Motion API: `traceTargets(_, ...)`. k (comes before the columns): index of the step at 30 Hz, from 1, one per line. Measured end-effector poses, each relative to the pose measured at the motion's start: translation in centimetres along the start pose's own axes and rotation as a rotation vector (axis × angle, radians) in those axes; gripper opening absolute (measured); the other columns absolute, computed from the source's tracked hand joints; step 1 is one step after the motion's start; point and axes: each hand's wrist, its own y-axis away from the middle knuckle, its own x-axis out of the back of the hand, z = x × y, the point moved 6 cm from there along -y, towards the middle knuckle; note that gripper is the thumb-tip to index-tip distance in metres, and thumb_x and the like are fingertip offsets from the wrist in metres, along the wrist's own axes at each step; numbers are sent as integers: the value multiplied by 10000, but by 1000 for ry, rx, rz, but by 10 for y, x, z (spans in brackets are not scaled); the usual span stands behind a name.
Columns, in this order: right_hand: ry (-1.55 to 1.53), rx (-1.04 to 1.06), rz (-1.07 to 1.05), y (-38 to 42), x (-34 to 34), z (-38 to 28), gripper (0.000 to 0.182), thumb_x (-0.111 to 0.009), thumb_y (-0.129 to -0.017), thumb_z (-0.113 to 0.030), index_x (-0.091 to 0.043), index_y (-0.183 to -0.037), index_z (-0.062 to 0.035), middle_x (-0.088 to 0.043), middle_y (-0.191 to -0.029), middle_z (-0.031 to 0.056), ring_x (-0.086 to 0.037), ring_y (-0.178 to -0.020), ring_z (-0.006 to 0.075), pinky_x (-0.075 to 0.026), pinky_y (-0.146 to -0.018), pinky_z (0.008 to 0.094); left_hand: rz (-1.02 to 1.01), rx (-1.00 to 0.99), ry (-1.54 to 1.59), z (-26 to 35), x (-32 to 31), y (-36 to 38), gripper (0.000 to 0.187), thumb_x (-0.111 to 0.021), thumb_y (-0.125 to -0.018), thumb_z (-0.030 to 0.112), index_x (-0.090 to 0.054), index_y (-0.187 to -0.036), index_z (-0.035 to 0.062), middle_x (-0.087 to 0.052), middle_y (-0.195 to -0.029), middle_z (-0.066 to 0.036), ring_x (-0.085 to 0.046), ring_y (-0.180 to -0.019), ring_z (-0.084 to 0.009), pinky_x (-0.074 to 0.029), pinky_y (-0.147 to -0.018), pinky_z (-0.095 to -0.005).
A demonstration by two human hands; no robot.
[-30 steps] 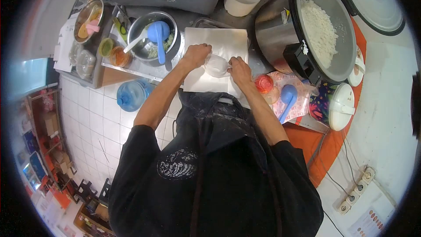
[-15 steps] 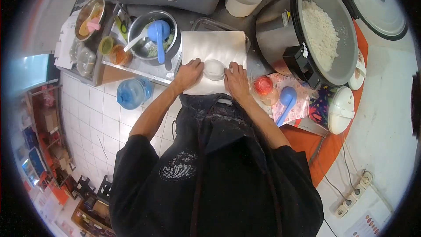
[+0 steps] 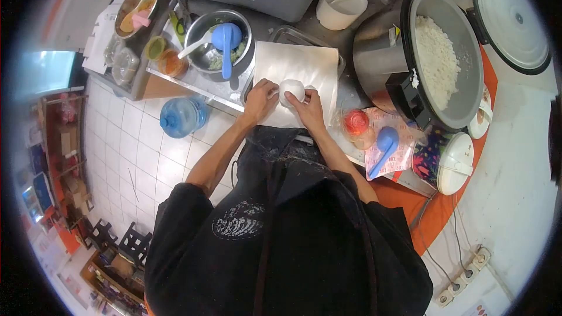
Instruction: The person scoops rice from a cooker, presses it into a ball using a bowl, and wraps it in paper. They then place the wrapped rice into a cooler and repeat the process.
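A sheet of pale wrapping paper point(image 3: 319, 64) lies flat in front of me. Near its middle is a small white round, bowl-like piece point(image 3: 291, 89); I cannot make out whether it is a bowl or moulded rice. My right hand point(image 3: 308, 107) is closed at its right side, thumb against the white surface. Along its left edge, the curled fingers of my left hand point(image 3: 261, 100) are closed too, partly hidden. A metal tray point(image 3: 295, 34) shows from under the paper.
A large cooker of white rice point(image 3: 436, 61) stands open at right. Left are a steel bowl point(image 3: 196, 61) with a blue ladle point(image 3: 226, 47) and jars point(image 3: 172, 63). Nearer right lie a red-lidded jar point(image 3: 356, 123) and another blue ladle point(image 3: 383, 149). A cooler point(image 3: 257, 0) stands behind.
The white round piece now looks taller and whiter between my hands. My right hand has moved inward, its thumb onto the piece. The whole view has shifted slightly.
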Motion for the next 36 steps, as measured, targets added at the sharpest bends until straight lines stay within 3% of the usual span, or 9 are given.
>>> traceTargets(6,-95,-149,-65,3,0,-14,820,-861,-798,-388,-440,-1298,108,-621,-1197,249,-638,-1085,253,-523,-909,342,259,179,502,16,11,16,269,-658,-896,68,-685,-1155,3,-676,-1127,-135,-685,-1026,-252,-544,-899,-342)
traceTargets(9,-348,-34,-90,5,1,-22,697,-831,-847,-286,-468,-1299,101,-625,-1198,222,-621,-1110,242,-502,-955,336,190,340,667,24,5,18,326,-649,-922,82,-652,-1230,-26,-674,-1201,-151,-656,-1089,-207,-535,-927,-322)
traceTargets(11,-380,113,-158,0,7,-27,610,-788,-890,-221,-480,-1311,96,-621,-1220,196,-609,-1126,233,-491,-977,340,273,350,1127,32,-3,20,389,-647,-926,84,-610,-1286,-60,-692,-1156,-145,-658,-1046,-187,-527,-925,-307)
traceTargets(13,-345,158,-247,4,15,-42,580,-756,-917,-200,-483,-1346,79,-619,-1241,172,-595,-1149,228,-476,-999,338,405,447,1150,70,17,25,360,-669,-951,145,-613,-1239,-64,-705,-1056,-105,-668,-963,-148,-527,-873,-279)
traceTargets(17,-290,253,-328,21,30,-79,525,-613,-1024,-209,-413,-1447,27,-578,-1310,162,-570,-1183,233,-463,-1008,336,307,449,1029,99,16,30,377,-678,-995,291,-616,-1200,-18,-677,-1140,-87,-637,-1003,-117,-513,-866,-270)
traceTargets(25,-353,293,-425,35,39,-156,571,-514,-1067,-340,-326,-1491,-7,-451,-1442,174,-479,-1287,229,-386,-1088,375,562,237,1322,154,54,34,349,-650,-1004,179,-563,-1285,-8,-631,-1232,-90,-574,-1205,-182,-447,-1023,-335)
traceTargets(29,-333,356,-408,26,45,-201,582,-640,-1002,-326,-411,-1417,12,-500,-1376,144,-503,-1236,203,-394,-1069,359,495,-16,537,164,135,20,471,-808,-860,307,-663,-1239,68,-409,-1424,-150,-321,-1435,-331,-286,-1163,-446)
traceTargets(32,-238,371,-362,9,44,-245,512,-686,-942,-220,-505,-1352,27,-561,-1309,126,-523,-1209,204,-396,-1063,347,600,-137,456,165,193,-7,534,-853,-789,307,-678,-1236,73,-462,-1383,-152,-366,-1418,-384,-310,-1153,-483)
traceTargets(36,-195,540,-4,-21,78,-329,799,-702,-896,-556,-455,-1383,27,-556,-1303,157,-568,-1217,270,-489,-1007,395,840,-262,280,129,277,-47,503,-816,-804,257,-669,-1240,52,-539,-1326,-197,-451,-1366,-425,-344,-1130,-513)
